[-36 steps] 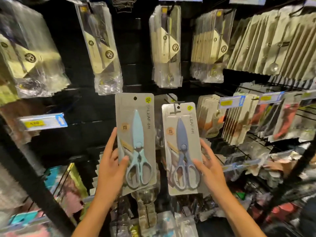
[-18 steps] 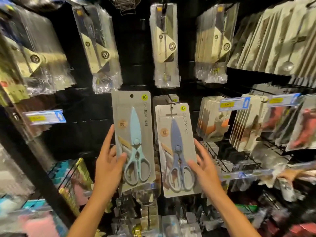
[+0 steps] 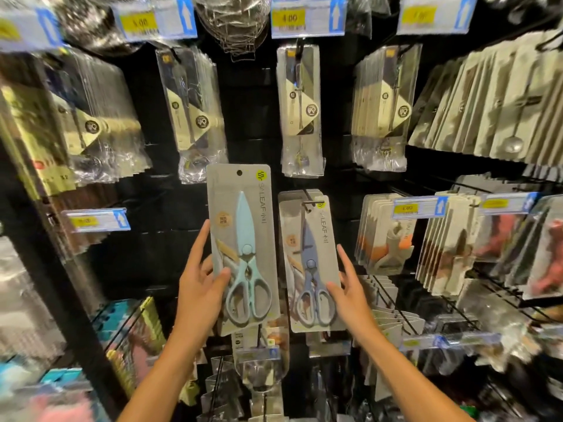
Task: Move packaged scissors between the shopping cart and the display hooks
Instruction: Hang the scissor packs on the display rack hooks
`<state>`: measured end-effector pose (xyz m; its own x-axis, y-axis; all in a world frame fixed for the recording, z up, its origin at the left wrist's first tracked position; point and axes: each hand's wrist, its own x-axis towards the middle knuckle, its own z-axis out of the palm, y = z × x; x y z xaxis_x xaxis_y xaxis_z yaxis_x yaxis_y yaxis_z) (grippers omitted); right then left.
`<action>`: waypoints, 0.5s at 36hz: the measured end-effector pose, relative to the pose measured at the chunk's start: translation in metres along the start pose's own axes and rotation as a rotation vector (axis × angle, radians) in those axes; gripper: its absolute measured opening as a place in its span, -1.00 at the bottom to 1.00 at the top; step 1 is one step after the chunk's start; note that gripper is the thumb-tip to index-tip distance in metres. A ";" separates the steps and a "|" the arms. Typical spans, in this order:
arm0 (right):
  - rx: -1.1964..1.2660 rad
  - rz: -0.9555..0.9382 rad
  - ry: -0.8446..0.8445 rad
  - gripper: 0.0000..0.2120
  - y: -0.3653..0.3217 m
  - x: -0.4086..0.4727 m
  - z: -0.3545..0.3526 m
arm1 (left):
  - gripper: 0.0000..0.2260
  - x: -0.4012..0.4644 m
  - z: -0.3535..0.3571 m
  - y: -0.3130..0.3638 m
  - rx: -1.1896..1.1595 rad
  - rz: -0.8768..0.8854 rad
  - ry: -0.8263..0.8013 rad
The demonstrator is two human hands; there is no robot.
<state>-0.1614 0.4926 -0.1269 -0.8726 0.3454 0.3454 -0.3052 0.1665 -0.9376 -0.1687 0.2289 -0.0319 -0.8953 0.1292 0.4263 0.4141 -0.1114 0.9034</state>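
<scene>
I am holding my left hand [image 3: 201, 287] up against the display wall, pinching the lower left edge of a pack of light blue scissors [image 3: 243, 251], thumb on the front and fingers behind. This pack is hanging on nothing: the punched hole at its top is showing clear, with no hook through it. Just right of it, my right hand [image 3: 347, 290] is gripping the lower right edge of a pack of darker blue scissors [image 3: 310, 263], thumb on the front, fingers along the side. The top of that pack is sitting at a hook [image 3: 307, 202] with more of the same packs behind it, so I am judging it to be on or nearly on the hook, though I cannot tell whether it is fully seated. By my reading, one pack is about hung and the left one is waiting its turn; the shopping cart is not showing.

The wall itself is dark, set with wire hooks. Along the top, yellow price tags [image 3: 289, 18] are running across; below them, clear bags of kitchen utensils [image 3: 300, 111] are hanging in rows. To the far right, stacks of carded goods [image 3: 487, 99] are crowding the hooks.
</scene>
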 end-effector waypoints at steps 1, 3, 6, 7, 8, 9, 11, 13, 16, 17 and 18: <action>-0.019 -0.011 -0.010 -0.27 0.002 0.005 0.001 | -0.26 0.002 0.000 0.000 -0.007 0.002 0.003; -0.062 -0.028 -0.028 -0.26 0.007 0.016 0.001 | -0.26 0.005 0.001 -0.001 -0.014 0.011 0.008; -0.142 -0.061 -0.049 -0.25 0.011 0.032 0.003 | -0.28 0.009 0.001 -0.001 -0.020 0.023 0.014; -0.166 -0.063 -0.051 -0.24 0.012 0.036 0.004 | -0.28 0.009 0.001 -0.001 -0.026 0.025 0.016; -0.189 -0.059 -0.052 -0.24 0.013 0.040 0.005 | -0.28 0.010 0.002 -0.001 -0.029 0.028 0.017; -0.213 -0.053 -0.052 -0.24 0.014 0.044 0.005 | -0.28 0.011 0.002 -0.001 -0.031 0.030 0.018; -0.267 -0.033 -0.049 -0.24 0.018 0.050 0.006 | -0.29 0.012 0.002 -0.001 -0.032 0.029 0.019; -0.322 -0.015 -0.046 -0.23 0.022 0.056 0.005 | -0.29 0.014 0.002 0.000 -0.031 0.030 0.023; -0.375 -0.013 -0.042 -0.24 0.024 0.060 0.008 | -0.28 0.016 0.001 0.000 -0.018 0.034 0.015; -0.397 -0.013 -0.037 -0.25 0.026 0.061 0.009 | -0.28 0.017 0.001 0.000 -0.013 0.035 0.012; -0.419 0.000 -0.029 -0.24 0.027 0.061 0.010 | -0.28 0.017 0.000 0.000 -0.012 0.036 0.012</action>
<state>-0.2268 0.5093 -0.1317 -0.8848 0.3199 0.3388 -0.1292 0.5301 -0.8380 -0.1841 0.2314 -0.0250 -0.8815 0.1134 0.4583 0.4446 -0.1276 0.8866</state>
